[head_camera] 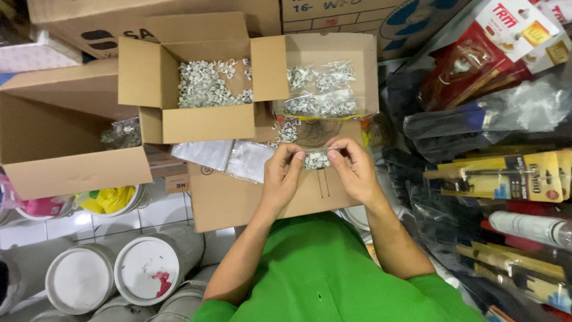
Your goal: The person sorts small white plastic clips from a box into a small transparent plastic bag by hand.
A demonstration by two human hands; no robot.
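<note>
Both my hands hold a small clear plastic bag [317,160] filled with white cable clips. My left hand [281,176] pinches its left end and my right hand [356,170] pinches its right end, above a flat piece of cardboard [229,200]. An open cardboard box [205,122] straight ahead holds several loose white clips [208,83]. To its right, a shallow box [357,53] holds several filled clear bags [322,89]. Empty clear bags [229,156] lie just left of my left hand.
A large open box [59,167] stands at the left with a bag of clips inside. White buckets with lids [149,271] sit on the tiled floor below left. Packaged tools and hardware [506,173] crowd the right side. Stacked cartons [333,12] line the back.
</note>
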